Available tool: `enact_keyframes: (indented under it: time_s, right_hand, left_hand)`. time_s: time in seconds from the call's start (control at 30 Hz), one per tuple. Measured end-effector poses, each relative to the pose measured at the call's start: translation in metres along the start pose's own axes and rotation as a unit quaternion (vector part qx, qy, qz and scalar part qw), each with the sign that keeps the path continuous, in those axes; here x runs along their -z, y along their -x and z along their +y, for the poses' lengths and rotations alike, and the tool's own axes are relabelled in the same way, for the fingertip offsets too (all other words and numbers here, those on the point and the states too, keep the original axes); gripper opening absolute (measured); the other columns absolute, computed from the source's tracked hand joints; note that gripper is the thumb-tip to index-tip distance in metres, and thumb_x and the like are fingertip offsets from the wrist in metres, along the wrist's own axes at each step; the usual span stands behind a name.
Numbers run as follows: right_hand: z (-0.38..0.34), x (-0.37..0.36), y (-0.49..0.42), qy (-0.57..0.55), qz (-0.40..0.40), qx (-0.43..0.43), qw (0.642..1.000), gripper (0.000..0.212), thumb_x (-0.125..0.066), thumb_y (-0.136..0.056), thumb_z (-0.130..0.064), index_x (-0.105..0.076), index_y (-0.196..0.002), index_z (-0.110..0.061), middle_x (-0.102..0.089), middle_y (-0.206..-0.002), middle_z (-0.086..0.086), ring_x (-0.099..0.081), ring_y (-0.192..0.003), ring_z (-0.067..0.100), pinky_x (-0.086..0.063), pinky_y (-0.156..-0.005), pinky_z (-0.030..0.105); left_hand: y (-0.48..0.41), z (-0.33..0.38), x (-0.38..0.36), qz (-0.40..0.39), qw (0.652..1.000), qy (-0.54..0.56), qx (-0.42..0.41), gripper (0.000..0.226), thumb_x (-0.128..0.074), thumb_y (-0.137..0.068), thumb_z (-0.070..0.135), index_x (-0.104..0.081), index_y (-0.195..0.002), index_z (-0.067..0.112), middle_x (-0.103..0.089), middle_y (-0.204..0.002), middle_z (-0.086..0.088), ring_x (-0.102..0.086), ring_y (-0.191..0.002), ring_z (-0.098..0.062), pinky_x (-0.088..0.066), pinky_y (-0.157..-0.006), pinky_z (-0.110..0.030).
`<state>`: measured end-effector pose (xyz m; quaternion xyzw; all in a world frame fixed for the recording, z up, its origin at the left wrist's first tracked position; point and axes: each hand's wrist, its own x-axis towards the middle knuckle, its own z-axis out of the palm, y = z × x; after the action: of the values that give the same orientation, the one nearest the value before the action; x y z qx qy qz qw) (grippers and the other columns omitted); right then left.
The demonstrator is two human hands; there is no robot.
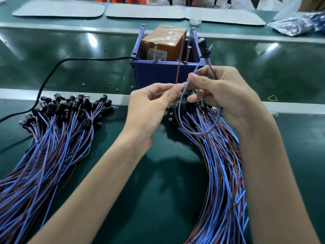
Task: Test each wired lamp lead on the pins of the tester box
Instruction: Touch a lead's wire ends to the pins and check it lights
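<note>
"Starting with the head view, the only 1 supplied: which step is in hand?" asks the supervisor.

"Presenting 1 lead to the pins," the inspector replies. "The left hand (153, 103) pinches the thin brown wire (178, 73) between thumb and forefinger. That wire runs up toward the right-hand steel pin (188, 53) of the orange tape-wrapped tester box (163, 43), which sits in a blue plastic bin (158, 73). The right hand (223, 95) pinches the thin blue wire (185, 88) of the same lead, slack looping below the palm. The small black lamp holder (204, 48) stands above its knuckles, just beside the bin's right wall. The hands are close together."

"Contact made?"

"Cannot tell. The brown end is near that pin's base. The blue end is by the bin's front corner, well clear of the left-hand steel pin (155, 51). No glow is evident."

"Next move?"

"In my judgement, each bare end must go on its own pin, the 2 ends kept apart, and the lamp watched. The left heap of leads (58, 124) and the right heap of leads (216, 155) lie on the green belt (167, 182). Which heap is tested, I cannot say."
</note>
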<state>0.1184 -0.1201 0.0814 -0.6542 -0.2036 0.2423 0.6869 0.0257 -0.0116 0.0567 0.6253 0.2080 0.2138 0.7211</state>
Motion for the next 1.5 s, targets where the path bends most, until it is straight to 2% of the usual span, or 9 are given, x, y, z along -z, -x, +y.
enact_keyframes:
  time_s: [0.13,0.23,0.43,0.57,0.67,0.83,1.07,1.3,1.5]
  right_hand:
    - [0.001,0.003,-0.003,0.02,0.038,0.009,0.999,0.013,-0.054,-0.097,-0.01,-0.052,-0.085,-0.013,-0.074,-0.071,0.003,-0.055,-0.042,0.004,-0.031,-0.037,0.009]
    - [0.004,0.007,-0.008,-0.013,0.084,0.02,0.996,0.013,-0.054,-0.096,-0.009,-0.059,-0.084,-0.013,-0.065,-0.056,-0.005,-0.04,-0.039,0.002,-0.027,-0.036,0.01]
    - [0.008,0.015,-0.012,-0.038,0.123,0.023,0.991,0.019,-0.049,-0.097,-0.009,-0.064,-0.086,-0.011,-0.046,-0.049,-0.008,-0.025,-0.037,0.001,-0.018,-0.033,0.012]
    - [0.01,0.015,-0.014,-0.034,0.148,0.021,0.988,0.013,-0.05,-0.095,-0.005,-0.06,-0.093,-0.014,-0.045,-0.051,-0.007,-0.031,-0.038,0.001,-0.019,-0.038,0.015]
    - [0.011,0.014,-0.015,-0.034,0.154,0.017,0.987,0.017,-0.047,-0.096,-0.003,-0.061,-0.093,-0.012,-0.043,-0.052,-0.006,-0.03,-0.038,0.001,-0.018,-0.037,0.015]
    - [0.011,0.015,-0.019,-0.051,0.175,0.004,0.983,0.021,-0.039,-0.093,0.001,-0.057,-0.096,-0.01,-0.042,-0.053,-0.004,-0.028,-0.039,0.003,-0.018,-0.036,0.016]
    - [0.013,0.017,-0.019,-0.053,0.186,0.002,0.981,0.015,-0.043,-0.095,-0.002,-0.052,-0.09,-0.013,-0.043,-0.05,-0.005,-0.031,-0.038,0.004,-0.02,-0.036,0.016]
    - [0.016,0.014,-0.02,-0.057,0.179,0.017,0.982,0.018,-0.046,-0.097,-0.002,-0.058,-0.085,-0.01,-0.046,-0.06,0.0,-0.04,-0.04,0.005,-0.029,-0.037,0.012]
    - [0.018,0.01,-0.018,-0.032,0.18,0.008,0.983,0.02,-0.045,-0.099,-0.006,-0.062,-0.093,-0.014,-0.062,-0.07,-0.005,-0.059,-0.047,0.0,-0.034,-0.038,0.009]
  left_hand:
    - [-0.011,-0.001,0.01,0.057,0.998,-0.033,-0.024,0.001,-0.068,-0.088,0.022,-0.068,-0.087,0.023,-0.072,-0.065,0.012,-0.062,-0.06,0.007,-0.041,-0.056,-0.007]
    - [-0.018,-0.003,0.02,0.082,0.994,-0.062,-0.044,0.01,-0.069,-0.088,0.027,-0.064,-0.096,0.024,-0.073,-0.067,0.011,-0.064,-0.065,0.005,-0.041,-0.058,-0.012]
    - [-0.028,-0.005,0.033,0.13,0.988,-0.054,-0.057,0.006,-0.068,-0.089,0.02,-0.068,-0.085,0.025,-0.068,-0.059,0.01,-0.05,-0.04,-0.004,-0.045,-0.049,-0.015]
    - [-0.034,-0.008,0.031,0.139,0.989,0.003,-0.044,0.015,-0.06,-0.093,0.007,-0.071,-0.096,0.017,-0.064,-0.062,0.008,-0.058,-0.048,-0.003,-0.052,-0.066,-0.017]
    - [-0.036,-0.011,0.029,0.148,0.988,-0.015,-0.046,0.026,-0.053,-0.095,0.001,-0.069,-0.11,0.015,-0.064,-0.071,0.007,-0.059,-0.054,-0.001,-0.054,-0.081,-0.021]
    - [-0.037,-0.012,0.032,0.149,0.987,-0.031,-0.056,0.032,-0.056,-0.095,0.005,-0.064,-0.119,0.023,-0.067,-0.064,0.013,-0.059,-0.06,0.003,-0.053,-0.071,-0.016]
    - [-0.034,-0.011,0.034,0.159,0.984,0.046,-0.068,0.018,-0.059,-0.093,0.004,-0.055,-0.099,0.021,-0.07,-0.07,0.003,-0.071,-0.065,-0.013,-0.054,-0.062,-0.021]
    - [-0.036,-0.015,0.035,0.162,0.985,0.021,-0.055,0.017,-0.06,-0.092,0.004,-0.067,-0.092,0.019,-0.07,-0.07,0.007,-0.067,-0.06,-0.006,-0.053,-0.061,-0.018]
    - [-0.038,-0.017,0.034,0.163,0.986,0.017,-0.033,0.017,-0.062,-0.09,0.003,-0.073,-0.096,0.014,-0.07,-0.075,0.004,-0.063,-0.057,-0.003,-0.051,-0.062,-0.014]
